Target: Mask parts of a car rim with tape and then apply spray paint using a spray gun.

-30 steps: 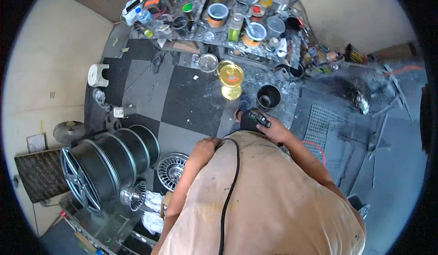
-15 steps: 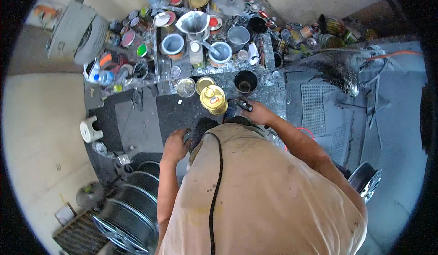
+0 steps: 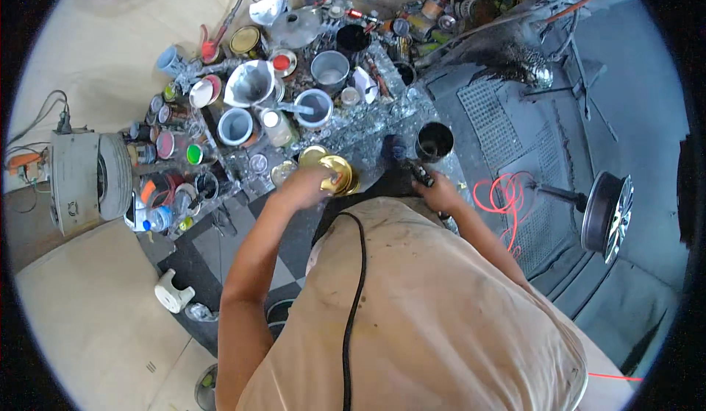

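Observation:
My left hand (image 3: 303, 189) reaches in over the bench's near edge, its fingers closed against the near left side of a round gold tin can (image 3: 340, 172). Part of the can is hidden by those fingers. In my right hand (image 3: 441, 192) is a small dark tool (image 3: 421, 175) with a shiny end, too dark for its kind to be told. Just beyond it stands an open dark pot (image 3: 434, 143). Behind the gold can lie a gold lid (image 3: 312, 155) and a shallow round tin (image 3: 283, 172).
Several grey paint cups (image 3: 237, 126), a white funnel-shaped paper strainer (image 3: 250, 83) and a clear bottle (image 3: 278, 127) crowd the messy bench. A red coiled hose (image 3: 504, 199) and a wheel rim on a stand (image 3: 607, 216) are at right. A white stool (image 3: 173, 291) stands at left.
My left hand has risen from beside my leg to the gold can. My right hand keeps the dark tool, now close to the dark pot. The whole view has turned.

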A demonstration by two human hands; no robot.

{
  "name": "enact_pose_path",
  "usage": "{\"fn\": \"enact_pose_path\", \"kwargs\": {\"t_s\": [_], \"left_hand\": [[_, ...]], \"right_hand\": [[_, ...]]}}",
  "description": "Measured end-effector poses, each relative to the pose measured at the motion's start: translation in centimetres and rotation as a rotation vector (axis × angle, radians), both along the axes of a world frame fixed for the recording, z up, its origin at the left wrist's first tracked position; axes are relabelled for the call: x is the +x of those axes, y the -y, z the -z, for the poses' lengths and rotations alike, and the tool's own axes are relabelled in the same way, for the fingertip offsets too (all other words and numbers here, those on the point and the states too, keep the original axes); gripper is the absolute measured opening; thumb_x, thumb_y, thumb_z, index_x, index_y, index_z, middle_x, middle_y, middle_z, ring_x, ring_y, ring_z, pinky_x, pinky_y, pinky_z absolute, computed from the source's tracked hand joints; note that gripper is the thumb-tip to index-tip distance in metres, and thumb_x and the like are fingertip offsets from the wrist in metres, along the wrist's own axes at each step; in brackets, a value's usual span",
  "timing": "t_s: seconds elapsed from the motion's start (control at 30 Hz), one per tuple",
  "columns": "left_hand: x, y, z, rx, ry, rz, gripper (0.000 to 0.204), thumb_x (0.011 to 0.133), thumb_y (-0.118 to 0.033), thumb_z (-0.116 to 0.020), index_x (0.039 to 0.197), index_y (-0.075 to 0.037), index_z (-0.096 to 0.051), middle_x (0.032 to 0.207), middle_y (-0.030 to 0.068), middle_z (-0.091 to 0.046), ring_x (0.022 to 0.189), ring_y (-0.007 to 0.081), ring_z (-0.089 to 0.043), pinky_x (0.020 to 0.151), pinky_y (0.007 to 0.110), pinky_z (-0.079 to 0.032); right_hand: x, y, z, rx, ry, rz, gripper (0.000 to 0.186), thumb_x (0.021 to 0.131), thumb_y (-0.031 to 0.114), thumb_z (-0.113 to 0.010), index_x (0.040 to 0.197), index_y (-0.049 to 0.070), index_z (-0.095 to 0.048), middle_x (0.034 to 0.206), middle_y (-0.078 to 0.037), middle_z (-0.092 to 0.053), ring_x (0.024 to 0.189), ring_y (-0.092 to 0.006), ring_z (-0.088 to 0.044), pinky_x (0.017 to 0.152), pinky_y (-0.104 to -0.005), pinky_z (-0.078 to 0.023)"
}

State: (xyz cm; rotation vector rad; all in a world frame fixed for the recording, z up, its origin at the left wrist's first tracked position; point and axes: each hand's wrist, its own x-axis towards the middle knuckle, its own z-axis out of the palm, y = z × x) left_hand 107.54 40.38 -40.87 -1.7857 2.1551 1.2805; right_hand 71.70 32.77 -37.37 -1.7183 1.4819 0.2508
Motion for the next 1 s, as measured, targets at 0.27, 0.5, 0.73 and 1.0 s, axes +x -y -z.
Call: {"fn": "enact_pose_path", "kwargs": {"t_s": [0.27, 0.5, 0.73, 1.0], "left_hand": [[-2.3, 21.7, 0.0, -0.784, 0.037, -0.289, 0.064, 0.069, -0.010, -0.078, 0.130, -0.021, -0.060, 0.137, 0.0165, -0.052, 0.114, 0.0383, -0.056, 0.099, 0.047, -0.046], [-4.6, 31.9, 1.9, -0.583, 0.600, -0.216, 0.088, 0.067, -0.013, -0.082, 0.144, -0.036, -0.046, 0.153, 0.0207, -0.034, 0.124, 0.0450, -0.048, 0.102, 0.057, -0.042], [-2.8, 34.8, 4.9, -0.347, 0.540, -0.296, 0.105, 0.062, -0.016, -0.087, 0.150, -0.043, -0.036, 0.154, 0.0224, -0.031, 0.127, 0.0473, -0.044, 0.101, 0.059, -0.044], [-4.8, 33.2, 0.0, -0.594, 0.492, -0.397, 0.105, 0.061, -0.016, -0.087, 0.151, -0.037, -0.038, 0.139, 0.0238, -0.042, 0.114, 0.0420, -0.049, 0.098, 0.050, -0.046]], "right_hand": [[-5.8, 5.9, 3.6, 0.026, 0.252, -0.080, 0.054, 0.090, 0.019, -0.065, 0.140, 0.006, -0.053, 0.118, -0.021, -0.068, 0.097, -0.0336, -0.066, 0.085, -0.0408, -0.052], [-11.2, 13.8, 1.8, 0.088, 0.201, -0.153, 0.054, 0.090, 0.018, -0.064, 0.141, 0.009, -0.052, 0.111, -0.019, -0.070, 0.089, -0.0339, -0.066, 0.079, -0.0419, -0.052], [-17.9, 17.0, 0.9, 0.098, 0.200, -0.119, 0.054, 0.091, 0.027, -0.063, 0.141, 0.011, -0.053, 0.106, -0.021, -0.070, 0.092, -0.0402, -0.066, 0.078, -0.0467, -0.052], [-17.4, 16.5, 1.3, 0.044, 0.181, -0.075, 0.052, 0.091, 0.026, -0.062, 0.140, 0.009, -0.052, 0.108, -0.021, -0.070, 0.093, -0.0399, -0.066, 0.079, -0.0460, -0.052]]}}
